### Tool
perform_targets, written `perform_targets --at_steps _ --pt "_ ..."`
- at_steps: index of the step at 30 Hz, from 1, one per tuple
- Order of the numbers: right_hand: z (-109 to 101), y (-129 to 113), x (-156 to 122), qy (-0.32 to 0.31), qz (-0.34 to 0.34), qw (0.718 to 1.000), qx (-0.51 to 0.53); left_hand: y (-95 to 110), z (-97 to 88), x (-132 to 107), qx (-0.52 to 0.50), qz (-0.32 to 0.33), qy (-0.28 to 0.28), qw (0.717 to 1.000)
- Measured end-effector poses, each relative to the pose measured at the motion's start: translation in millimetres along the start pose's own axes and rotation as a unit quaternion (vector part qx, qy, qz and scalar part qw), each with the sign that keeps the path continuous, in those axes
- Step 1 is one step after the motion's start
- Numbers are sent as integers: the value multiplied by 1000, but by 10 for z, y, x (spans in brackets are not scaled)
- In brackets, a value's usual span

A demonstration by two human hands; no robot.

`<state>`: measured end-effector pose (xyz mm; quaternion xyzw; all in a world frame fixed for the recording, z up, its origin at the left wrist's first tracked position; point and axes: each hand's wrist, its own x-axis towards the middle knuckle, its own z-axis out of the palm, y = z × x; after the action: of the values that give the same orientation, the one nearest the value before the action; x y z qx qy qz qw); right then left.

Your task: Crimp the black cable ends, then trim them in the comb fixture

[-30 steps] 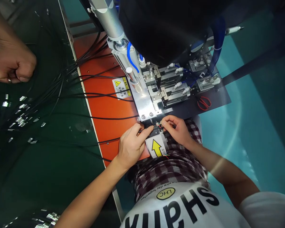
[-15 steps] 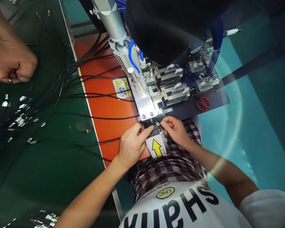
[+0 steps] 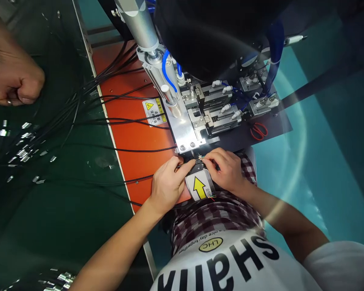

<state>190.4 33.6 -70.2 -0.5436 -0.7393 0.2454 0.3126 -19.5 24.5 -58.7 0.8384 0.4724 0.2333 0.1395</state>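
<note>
Wires [image 3: 201, 158] pinched, it seems, in my right hand [image 3: 226, 169]; left hand [image 3: 168, 178] just beside, grip hidden, can't tell. Uneven pull could splay them.

I'm standing in what is looking like a factory workshop, at a cable-assembly bench. A metal machine [image 3: 141, 30] with piston cylinders is rising over an orange base plate [image 3: 139, 165], and blue tubing [image 3: 164, 66] is curving along its side. A warning label [image 3: 154, 112] with a yellow triangle is facing up from the plate. Black cables [image 3: 104, 74] are trailing across from a dark green worktop [image 3: 63, 218], where small shiny metal pieces [image 3: 24, 154] are lying scattered. A co-worker's fist [image 3: 16, 79] is showing over there.
</note>
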Motion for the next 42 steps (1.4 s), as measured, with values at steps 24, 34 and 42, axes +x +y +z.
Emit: perform_targets --at_steps 24,34,42 --pt "43 -62 103 21 176 961 213 -11 -11 -4 23 35 -10 999" --pt "52 30 134 -92 312 855 404 95 -77 40 70 -9 5 998" --pt "-57 38 -96 -19 114 980 164 77 -18 -13 16 -10 12 1000"
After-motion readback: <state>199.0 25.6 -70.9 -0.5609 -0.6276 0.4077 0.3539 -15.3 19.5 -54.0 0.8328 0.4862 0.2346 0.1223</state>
